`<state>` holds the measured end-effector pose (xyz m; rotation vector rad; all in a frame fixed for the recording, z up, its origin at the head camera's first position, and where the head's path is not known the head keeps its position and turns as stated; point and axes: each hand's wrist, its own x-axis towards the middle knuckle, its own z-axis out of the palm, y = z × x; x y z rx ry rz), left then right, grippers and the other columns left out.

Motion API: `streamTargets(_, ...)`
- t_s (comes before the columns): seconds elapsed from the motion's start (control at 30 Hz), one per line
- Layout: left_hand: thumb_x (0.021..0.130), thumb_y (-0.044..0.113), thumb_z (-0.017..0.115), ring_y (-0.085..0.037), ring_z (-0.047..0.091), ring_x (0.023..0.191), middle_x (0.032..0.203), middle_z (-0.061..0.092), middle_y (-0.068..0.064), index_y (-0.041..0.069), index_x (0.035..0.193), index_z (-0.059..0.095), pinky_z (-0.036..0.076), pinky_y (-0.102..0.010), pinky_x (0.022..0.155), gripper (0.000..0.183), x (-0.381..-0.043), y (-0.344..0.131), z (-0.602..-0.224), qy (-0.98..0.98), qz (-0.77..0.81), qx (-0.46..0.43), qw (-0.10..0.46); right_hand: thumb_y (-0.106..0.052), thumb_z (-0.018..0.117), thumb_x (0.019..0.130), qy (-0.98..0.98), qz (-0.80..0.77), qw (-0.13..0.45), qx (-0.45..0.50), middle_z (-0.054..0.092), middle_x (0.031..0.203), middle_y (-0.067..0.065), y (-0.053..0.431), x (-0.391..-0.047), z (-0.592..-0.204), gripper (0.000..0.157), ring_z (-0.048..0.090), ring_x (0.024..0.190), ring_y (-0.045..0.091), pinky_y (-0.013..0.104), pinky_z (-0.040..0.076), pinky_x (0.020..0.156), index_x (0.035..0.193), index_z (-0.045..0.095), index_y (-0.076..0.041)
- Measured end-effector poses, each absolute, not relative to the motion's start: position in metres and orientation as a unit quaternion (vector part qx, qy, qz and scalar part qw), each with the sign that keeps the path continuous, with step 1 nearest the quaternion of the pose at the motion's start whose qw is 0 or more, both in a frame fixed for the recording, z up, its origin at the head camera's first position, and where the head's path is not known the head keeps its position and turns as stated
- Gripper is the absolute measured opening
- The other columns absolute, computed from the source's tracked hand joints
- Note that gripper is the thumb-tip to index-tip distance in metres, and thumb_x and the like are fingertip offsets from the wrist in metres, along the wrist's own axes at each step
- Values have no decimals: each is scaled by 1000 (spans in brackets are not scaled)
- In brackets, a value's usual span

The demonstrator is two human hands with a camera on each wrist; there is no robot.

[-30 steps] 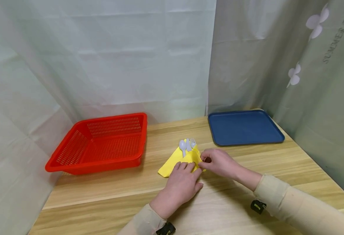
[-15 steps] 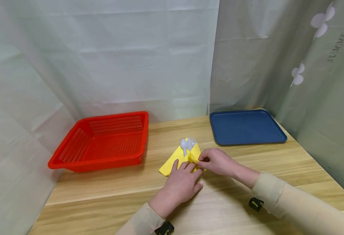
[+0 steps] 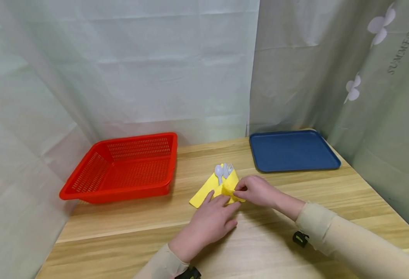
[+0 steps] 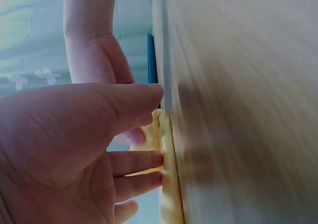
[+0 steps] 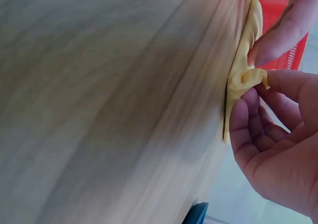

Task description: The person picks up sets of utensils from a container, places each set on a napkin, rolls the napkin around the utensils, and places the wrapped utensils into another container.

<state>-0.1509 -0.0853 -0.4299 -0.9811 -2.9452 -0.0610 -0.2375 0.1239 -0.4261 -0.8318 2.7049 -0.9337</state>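
Head view: right hand [image 3: 258,192] pinches napkin [image 3: 230,180]; left hand [image 3: 209,221], outstretched, touches it; curtain [image 3: 387,112] reads "SUMMER FLO".

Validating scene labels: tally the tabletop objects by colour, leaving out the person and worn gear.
Red: 1 (basket)
Blue: 1 (tray)
Yellow: 1 (napkin)
Pale grey: 3 (spoon, knife, fork)
Total: 6

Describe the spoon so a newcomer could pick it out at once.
On the wooden table, between the red basket and blue tray, lies a yellow napkin. Three pale utensils show at its far end. The spoon is the one nearest the basket, oval-headed, unlike the knife and pronged fork.
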Motion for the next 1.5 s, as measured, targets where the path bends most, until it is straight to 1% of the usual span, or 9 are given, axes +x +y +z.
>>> streamTargets(0.37,105,43,76,-24,60,140,146,68,-4,18,149,68,33,-56,128,51,-142,-102,-424,-948,-10,-316,31,-16,80,101,926,-272,60,-256,72,80,-9,112,-231,-423,11,57,69,10,32,49,68,93,86,-11)
streamTargets(0.53,104,39,78,-24,67,123,129,71,-4,13,141,73,39,-52,124,46,-147,-106,-421,-951,-28,-301,68,-15,79,101,930,-261,47,-256,68,75,-9,109,-229,-424,13,54,67,11,31,46,65,89,85,-12)
streamTargets(0.63,103,37,79,-26,66,117,124,69,-6,10,138,74,41,-50,124,44,-154,-106,-420,-952,-41,-290,94,-15,79,100,934,-250,33,-254,67,74,-9,107,-228,-424,14,54,66,10,32,46,64,88,85,-13)
streamTargets(0.83,105,35,77,-31,60,137,143,65,-13,5,145,69,36,-54,127,51,-167,-106,-424,-951,-54,-289,94,-17,83,98,935,-247,28,-254,70,78,-10,106,-222,-424,10,55,70,9,31,48,64,90,86,-14)
streamTargets(0.93,105,35,76,-33,57,142,147,65,-14,4,145,69,35,-57,127,51,-171,-106,-428,-951,-53,-293,84,-15,83,98,929,-249,40,-269,71,86,-7,109,-219,-423,5,57,75,9,31,50,67,97,87,-11)
streamTargets(1.0,106,36,76,-33,56,144,149,65,-13,5,145,68,35,-58,127,51,-173,-106,-430,-952,-48,-293,79,-8,82,98,926,-244,41,-286,72,94,-4,113,-217,-422,6,60,81,10,32,54,73,102,86,-9)
streamTargets(1.13,106,37,75,-34,55,147,152,64,-13,5,146,68,33,-59,128,52,-176,-107,-431,-953,-40,-291,75,4,75,99,918,-232,28,-319,74,104,0,119,-217,-422,17,69,94,17,40,61,88,106,85,-8)
streamTargets(1.27,106,38,74,-34,55,147,153,64,-12,6,146,68,32,-58,128,51,-176,-106,-431,-952,-34,-296,74,4,77,97,917,-228,6,-327,78,103,-1,120,-217,-423,17,73,97,19,43,62,91,103,85,-10)
streamTargets(1.5,103,37,80,-27,61,139,144,70,-6,13,143,72,32,-57,129,47,-179,-102,-429,-947,-27,-308,87,0,86,91,920,-224,-20,-322,75,91,-7,118,-219,-428,14,70,84,12,37,61,82,92,83,-13)
